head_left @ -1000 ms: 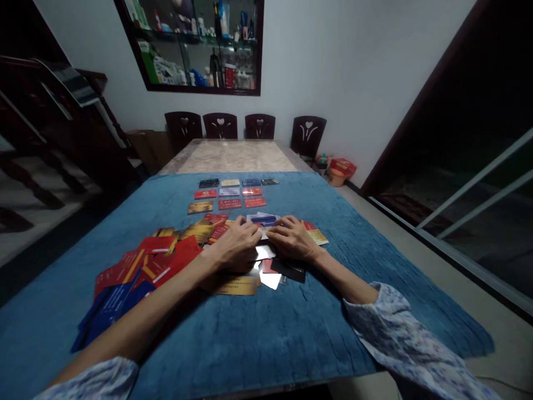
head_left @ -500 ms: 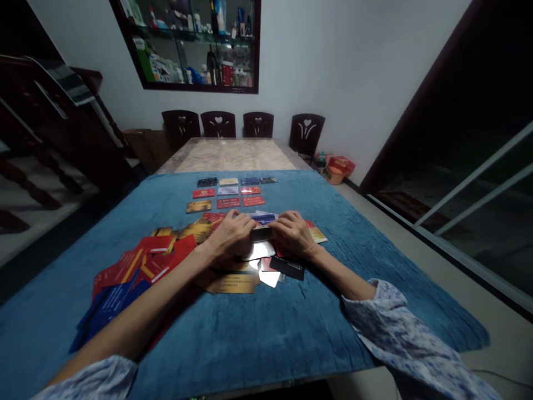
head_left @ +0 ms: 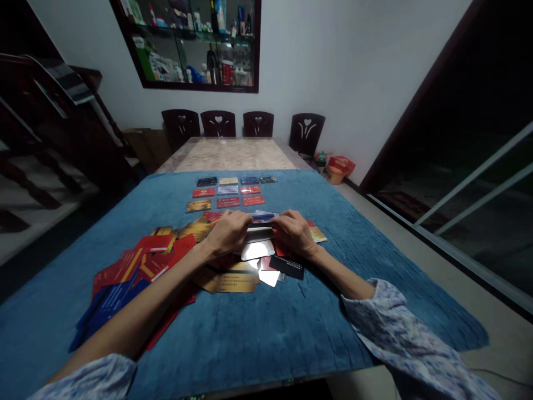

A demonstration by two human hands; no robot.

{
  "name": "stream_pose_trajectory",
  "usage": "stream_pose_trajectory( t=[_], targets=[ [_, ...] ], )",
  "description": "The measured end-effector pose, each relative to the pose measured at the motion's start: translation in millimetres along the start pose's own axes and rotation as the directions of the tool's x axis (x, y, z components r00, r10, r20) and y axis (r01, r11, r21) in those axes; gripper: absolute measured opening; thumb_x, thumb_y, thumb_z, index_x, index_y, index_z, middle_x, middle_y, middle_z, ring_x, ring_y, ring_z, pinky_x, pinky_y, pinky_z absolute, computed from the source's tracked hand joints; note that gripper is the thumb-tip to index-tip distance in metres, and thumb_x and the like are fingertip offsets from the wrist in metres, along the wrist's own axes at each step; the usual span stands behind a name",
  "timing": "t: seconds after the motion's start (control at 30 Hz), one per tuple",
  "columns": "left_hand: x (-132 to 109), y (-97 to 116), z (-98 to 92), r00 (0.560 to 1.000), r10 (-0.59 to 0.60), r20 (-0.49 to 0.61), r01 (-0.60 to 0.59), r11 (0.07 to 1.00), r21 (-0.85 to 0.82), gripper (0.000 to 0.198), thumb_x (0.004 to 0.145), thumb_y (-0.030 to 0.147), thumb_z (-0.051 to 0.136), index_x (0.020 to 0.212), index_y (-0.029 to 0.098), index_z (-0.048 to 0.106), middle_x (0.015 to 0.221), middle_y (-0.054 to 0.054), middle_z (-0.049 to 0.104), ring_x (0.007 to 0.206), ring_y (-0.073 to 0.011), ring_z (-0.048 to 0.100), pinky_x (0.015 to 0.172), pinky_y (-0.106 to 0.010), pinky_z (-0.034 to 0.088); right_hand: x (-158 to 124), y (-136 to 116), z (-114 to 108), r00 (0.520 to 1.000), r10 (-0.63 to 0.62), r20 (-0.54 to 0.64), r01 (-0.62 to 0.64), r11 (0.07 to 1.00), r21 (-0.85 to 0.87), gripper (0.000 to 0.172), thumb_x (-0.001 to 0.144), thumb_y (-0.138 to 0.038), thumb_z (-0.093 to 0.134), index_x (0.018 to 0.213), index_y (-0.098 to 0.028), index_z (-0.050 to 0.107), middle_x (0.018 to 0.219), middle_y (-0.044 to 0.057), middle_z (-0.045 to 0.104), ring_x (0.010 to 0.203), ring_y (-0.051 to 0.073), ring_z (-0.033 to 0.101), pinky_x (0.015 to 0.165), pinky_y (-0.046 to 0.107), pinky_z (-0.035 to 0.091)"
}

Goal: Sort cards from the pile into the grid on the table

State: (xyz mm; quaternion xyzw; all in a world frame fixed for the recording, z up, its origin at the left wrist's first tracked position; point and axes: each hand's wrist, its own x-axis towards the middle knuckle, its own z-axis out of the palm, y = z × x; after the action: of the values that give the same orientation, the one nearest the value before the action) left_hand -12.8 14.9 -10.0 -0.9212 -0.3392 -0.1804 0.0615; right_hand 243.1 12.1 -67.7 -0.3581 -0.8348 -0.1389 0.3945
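Note:
My left hand [head_left: 227, 232] and my right hand [head_left: 295, 232] pinch opposite ends of a card [head_left: 261, 225] with a dark stripe, tilted above a loose pile. Below it lie a shiny white card [head_left: 258, 250], a black card [head_left: 287, 266] and a gold card [head_left: 236, 282]. Close to my left forearm, red cards [head_left: 125, 269], blue cards [head_left: 112, 300] and more gold cards [head_left: 195, 230] overlap in a heap. Past my hands, small cards stand in rows, among them a gold one [head_left: 199, 206], a lilac one [head_left: 227, 190] and a black one [head_left: 207, 181].
A blue cloth [head_left: 316, 328] covers the near part of the table, whose marble top [head_left: 233, 154] shows at the far end. Dark chairs [head_left: 219, 125] stand along the wall. A bin with a red bag [head_left: 339, 166] sits on the floor at right.
The card between my hands has tipped, and more of the pale and white cards below shows. My left hand has shifted slightly left.

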Motion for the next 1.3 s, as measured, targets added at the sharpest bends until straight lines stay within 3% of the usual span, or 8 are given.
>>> stream_pose_trajectory(
  t=[0.23, 0.47, 0.6, 0.93, 1.3],
  targets=[
    [0.3, -0.1, 0.0, 1.0, -0.017, 0.005, 0.017, 0.999, -0.036, 0.023, 0.091, 0.012, 0.046, 0.104, 0.016, 0.064, 0.095, -0.01, 0.072, 0.086, -0.0222, 0.063, 0.08, -0.036, 0.045, -0.1, -0.5, 1.0, 0.999, 0.048, 0.007, -0.048, 0.999, -0.011, 0.028, 0.103, -0.023, 0.05, 0.121, -0.021, 0.071, 0.095, 0.01, 0.074, 0.089, 0.024, 0.06, 0.082, 0.039, 0.048],
    [-0.9, 0.0, 1.9, 0.999, -0.047, -0.002, 0.047, 0.996, -0.073, 0.023, 0.091, 0.013, 0.047, 0.107, 0.016, 0.063, 0.095, -0.009, 0.073, 0.086, -0.0228, 0.064, 0.08, -0.036, 0.048, 3.2, -3.9, 0.2, 0.999, 0.021, -0.038, -0.024, 0.998, -0.057, 0.026, 0.103, -0.022, 0.05, 0.114, -0.02, 0.073, 0.087, 0.008, 0.072, 0.082, 0.022, 0.059, 0.077, 0.035, 0.048],
    [-2.0, 1.7, -0.1, 0.998, -0.065, -0.002, 0.065, 0.994, -0.093, 0.027, 0.091, 0.013, 0.049, 0.115, 0.016, 0.062, 0.098, -0.009, 0.073, 0.087, -0.0229, 0.065, 0.082, -0.035, 0.048, 2.9, -2.2, 2.3, 1.0, 0.028, -0.01, -0.029, 0.998, -0.06, 0.027, 0.102, -0.018, 0.049, 0.113, -0.022, 0.074, 0.087, 0.007, 0.073, 0.082, 0.022, 0.059, 0.078, 0.036, 0.047],
    [-2.5, 0.1, 1.6, 0.997, -0.072, 0.018, 0.073, 0.997, -0.038, 0.039, 0.088, 0.01, 0.047, 0.125, 0.015, 0.06, 0.101, -0.012, 0.073, 0.091, -0.0259, 0.066, 0.081, -0.037, 0.05, -1.0, 0.3, 5.2, 0.992, 0.05, 0.117, -0.044, 0.998, -0.049, 0.037, 0.096, -0.02, 0.057, 0.132, -0.019, 0.065, 0.099, 0.01, 0.075, 0.092, 0.026, 0.06, 0.086, 0.039, 0.045],
    [-1.7, 1.5, 14.7, 0.99, -0.137, 0.044, 0.139, 0.99, -0.03, 0.043, 0.088, 0.01, 0.047, 0.129, 0.014, 0.054, 0.106, -0.014, 0.074, 0.097, -0.0288, 0.069, 0.088, -0.042, 0.048, 5.2, -6.4, 0.2, 0.964, 0.096, 0.246, -0.068, 0.99, -0.12, 0.053, 0.092, -0.014, 0.057, 0.145, -0.014, 0.055, 0.114, 0.014, 0.075, 0.1, 0.027, 0.058, 0.092, 0.042, 0.041]
  ],
)
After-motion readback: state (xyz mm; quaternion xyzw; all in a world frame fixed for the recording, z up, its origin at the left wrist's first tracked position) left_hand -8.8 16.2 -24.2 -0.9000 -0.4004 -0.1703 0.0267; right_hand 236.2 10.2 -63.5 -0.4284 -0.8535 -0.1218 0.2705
